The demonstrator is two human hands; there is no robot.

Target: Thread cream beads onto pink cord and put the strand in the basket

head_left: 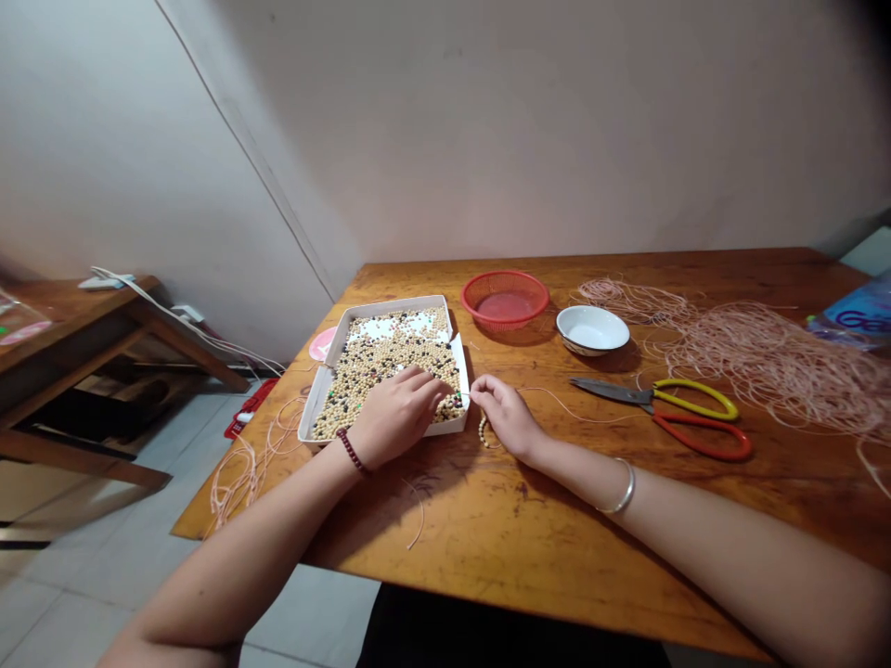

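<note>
A shallow white box [459,366] full of small beads [376,366], mostly cream with black and a few green ones, sits on the wooden table. Over its near right corner, my left hand [404,413] reaches with fingers bent and drawn together; whatever the fingertips hold is too small to make out. Just beyond the box's right side, my right hand [505,413] pinches a thin cord, whose pale end points towards my left fingertips. Below the right hand hangs a short strand of cream beads [483,430], partly covered by the fingers.
Behind are a red plastic basket [505,299] and a white bowl [593,329]. Scissors [654,399] with yellow and red handles lie right, before a tangled pile of pink cord [758,357]. More cord [240,478] hangs at the left edge. A blue package [856,311] stands far right.
</note>
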